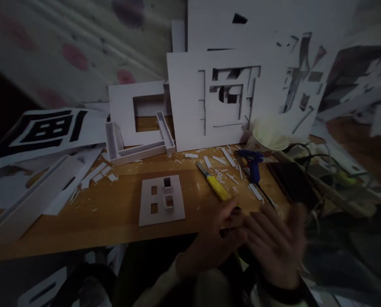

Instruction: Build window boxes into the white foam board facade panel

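Both my hands are low at the table's front edge, close together and blurred by motion. My left hand [217, 241] has its fingers curved toward the right one; whether something small is between them cannot be made out. My right hand [275, 243] is palm up with its fingers apart, nothing visible in it. Just beyond them lies a yellow utility knife [217, 186], its blade end pointing away. Left of my hands, a white board [147, 214] with square holes lies flat, two small box frames [168, 200] standing on it.
A blue glue gun [253, 164] stands near a white bowl [269, 138] and dark phone-like slab [294, 181]. White scraps [228, 157] litter the wooden table [113, 221]. Large cut boards [185, 102] stand behind; a long white channel [33, 198] lies left.
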Tool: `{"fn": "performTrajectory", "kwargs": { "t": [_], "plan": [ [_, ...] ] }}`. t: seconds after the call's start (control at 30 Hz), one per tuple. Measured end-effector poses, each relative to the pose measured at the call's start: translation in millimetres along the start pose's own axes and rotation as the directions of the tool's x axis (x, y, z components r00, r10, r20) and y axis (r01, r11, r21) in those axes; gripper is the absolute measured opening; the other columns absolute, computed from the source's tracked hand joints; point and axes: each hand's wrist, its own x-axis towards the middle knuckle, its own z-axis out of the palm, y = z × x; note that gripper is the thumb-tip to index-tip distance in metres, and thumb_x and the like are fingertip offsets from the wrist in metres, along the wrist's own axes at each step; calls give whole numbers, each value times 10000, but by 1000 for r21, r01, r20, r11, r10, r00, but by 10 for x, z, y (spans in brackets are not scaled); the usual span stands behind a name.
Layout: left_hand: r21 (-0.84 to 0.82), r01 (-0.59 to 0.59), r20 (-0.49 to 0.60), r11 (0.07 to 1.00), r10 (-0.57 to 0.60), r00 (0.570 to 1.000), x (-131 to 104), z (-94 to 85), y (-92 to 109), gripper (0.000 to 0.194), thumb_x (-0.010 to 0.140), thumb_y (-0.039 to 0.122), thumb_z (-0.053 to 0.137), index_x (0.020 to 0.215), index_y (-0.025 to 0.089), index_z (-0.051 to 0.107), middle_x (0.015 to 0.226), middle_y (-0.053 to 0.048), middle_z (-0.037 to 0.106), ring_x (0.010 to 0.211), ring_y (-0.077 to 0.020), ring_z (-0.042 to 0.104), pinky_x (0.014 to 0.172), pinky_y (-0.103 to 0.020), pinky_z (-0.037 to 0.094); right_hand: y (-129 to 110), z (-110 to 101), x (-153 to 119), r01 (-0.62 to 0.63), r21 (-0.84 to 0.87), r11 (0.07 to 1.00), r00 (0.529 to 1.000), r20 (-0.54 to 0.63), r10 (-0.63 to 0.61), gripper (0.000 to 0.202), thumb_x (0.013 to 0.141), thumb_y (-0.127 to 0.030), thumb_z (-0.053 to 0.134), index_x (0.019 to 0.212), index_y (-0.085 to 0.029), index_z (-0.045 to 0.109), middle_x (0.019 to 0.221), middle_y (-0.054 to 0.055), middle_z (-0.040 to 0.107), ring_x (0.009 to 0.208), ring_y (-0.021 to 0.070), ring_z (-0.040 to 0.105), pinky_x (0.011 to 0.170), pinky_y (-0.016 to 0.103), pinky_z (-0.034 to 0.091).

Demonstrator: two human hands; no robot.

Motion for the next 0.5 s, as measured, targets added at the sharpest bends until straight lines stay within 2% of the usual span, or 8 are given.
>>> {"fn": "performTrajectory", "kwargs": {
  "t": [0.07, 0.13, 0.23, 0.37, 0.43, 0.5],
  "plan": [
    [-96, 15, -91, 995, -24, 996, 110, 201, -117, 668, 795, 606, 686, 1300, 170, 669, 1396, -152, 625, 1292, -332, 571, 1084, -435, 456, 6, 203, 33, -31, 221, 975, 999, -12, 34, 652, 950, -672, 456, 478, -264, 267, 319, -103, 174, 273, 88, 119, 300, 250, 206],
    [-142, 37, -229, 989, -69, 971, 130, 305, -181, 565, 787, 590, 703, 1183, 189, 741, 1268, -125, 714, 1224, -318, 628, 1086, -437, 461, 19, 389, 55, -70, 361, 930, 998, 20, 67, 708, 945, -650, 487, 487, -247, 127, 313, -122, 54, 281, 66, -26, 316, 257, 131],
    [-212, 26, -348, 977, -100, 932, 78, 334, -199, 426, 752, 586, 737, 929, 206, 812, 1099, -97, 782, 1090, -296, 696, 1047, -425, 495, 38, 492, 31, -105, 394, 913, 994, 80, 80, 737, 953, -648, 442, 460, -238, 80, 270, -107, 44, 268, 72, 9, 355, 268, 208],
    [-328, 56, -355, 943, -178, 918, 28, 297, -122, 437, 659, 625, 797, 780, 205, 819, 927, -91, 807, 931, -271, 740, 921, -387, 567, 108, 373, -61, -201, 382, 902, 967, 226, 120, 753, 907, -774, 337, 407, -263, 103, 245, -99, 23, 250, 95, 63, 347, 284, 261],
    [-371, 52, -407, 927, -212, 888, 17, 257, -47, 429, 565, 601, 867, 741, 213, 816, 814, -70, 805, 821, -232, 751, 842, -338, 592, 177, 322, -106, -246, 483, 840, 945, 311, 98, 746, 899, -805, 292, 408, -266, 137, 236, -113, -4, 231, 88, 34, 312, 265, 224],
    [-390, -4, -483, 921, -201, 852, 0, 197, 45, 426, 469, 575, 916, 658, 213, 796, 689, -42, 782, 681, -180, 735, 734, -278, 603, 251, 316, -139, -253, 648, 718, 940, 341, 24, 739, 929, -780, 263, 408, -258, 206, 238, -129, -8, 220, 70, 2, 295, 232, 193]
  ]
}}
